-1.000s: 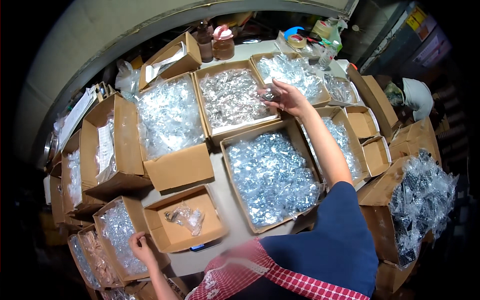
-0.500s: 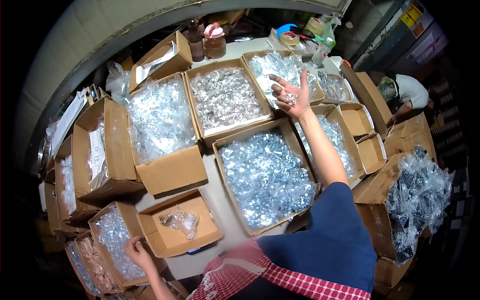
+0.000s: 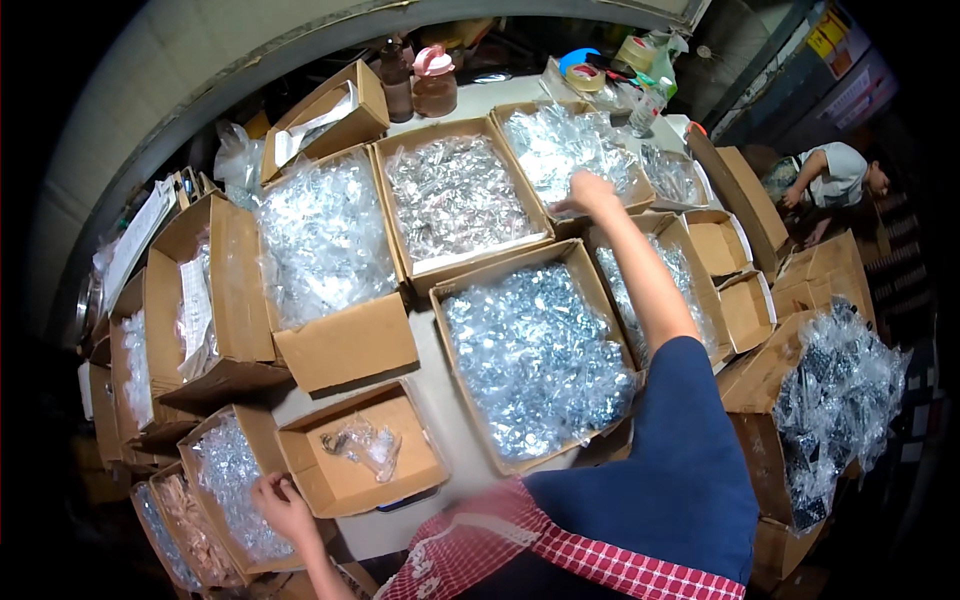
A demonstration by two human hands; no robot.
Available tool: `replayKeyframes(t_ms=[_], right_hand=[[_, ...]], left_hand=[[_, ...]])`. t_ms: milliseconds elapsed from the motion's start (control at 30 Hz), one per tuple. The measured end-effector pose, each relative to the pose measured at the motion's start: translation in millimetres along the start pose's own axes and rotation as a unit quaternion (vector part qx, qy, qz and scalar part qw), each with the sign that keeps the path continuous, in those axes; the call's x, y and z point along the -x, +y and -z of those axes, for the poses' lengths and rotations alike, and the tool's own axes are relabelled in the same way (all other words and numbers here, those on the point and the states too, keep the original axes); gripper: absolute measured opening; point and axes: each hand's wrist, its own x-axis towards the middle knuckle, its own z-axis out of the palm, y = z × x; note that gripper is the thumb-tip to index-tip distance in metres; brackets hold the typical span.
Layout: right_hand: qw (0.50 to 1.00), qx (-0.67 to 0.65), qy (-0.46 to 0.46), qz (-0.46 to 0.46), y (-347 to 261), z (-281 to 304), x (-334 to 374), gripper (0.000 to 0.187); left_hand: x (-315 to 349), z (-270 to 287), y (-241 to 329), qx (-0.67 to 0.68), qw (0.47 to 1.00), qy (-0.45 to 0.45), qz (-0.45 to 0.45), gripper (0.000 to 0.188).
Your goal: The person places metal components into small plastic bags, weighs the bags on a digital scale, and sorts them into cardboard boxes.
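My right hand (image 3: pixel 594 194) is turned palm down at the near edge of the far right cardboard box (image 3: pixel 640 200), over its clear plastic packets (image 3: pixel 560 150). Its fingers curl downward and whatever they hold is hidden. My left hand (image 3: pixel 286 510) rests at the right edge of a narrow box of small clear packets (image 3: pixel 232 480), its fingers loosely bent and apart with nothing visible in them. Beside it, a shallow open cardboard box (image 3: pixel 340 490) contains a few small clear packets (image 3: pixel 365 445).
A large box of bluish packets (image 3: pixel 535 360) stands in the middle. Beyond it are boxes of silvery packets (image 3: pixel 455 195) and clear bags (image 3: pixel 325 235). A pink-lidded jar (image 3: pixel 435 85) and tape rolls (image 3: pixel 585 77) stand at the back. Another person (image 3: pixel 830 175) is at the far right.
My right hand has turned from palm up, with small shiny pieces in it, to palm down, and has lowered toward the box. My left hand has barely moved. The other person has shifted.
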Motion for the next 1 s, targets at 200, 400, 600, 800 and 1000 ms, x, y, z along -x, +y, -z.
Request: replayKeyframes(t_ms=[200, 400, 600, 800, 1000], right_hand=[[0.993, -0.096, 0.043, -0.044, 56, -11, -40, 0.043], [0.833, -0.55, 0.061, -0.014, 66, 16, 14, 0.025], [0.728, -0.685, -0.004, 0.027, 37, 34, 69, 0.023], [0.624, -0.731, -0.183, 0.206, -53, 64, 155, 0.024], [0.757, -0.48, -0.288, 0.339, -184, 48, 246, 0.064]], left_hand=[[-1, 4, -3, -0.067, 0.997, 0.001, -0.027, 0.014], [2, 3, 1, -0.051, 0.998, -0.015, 0.024, 0.014], [4, 1, -10, -0.061, 0.998, 0.011, -0.032, 0.014], [0, -2, -19, -0.054, 0.997, 0.016, -0.046, 0.014], [5, -2, -23, -0.035, 0.994, 0.062, -0.082, 0.025]])
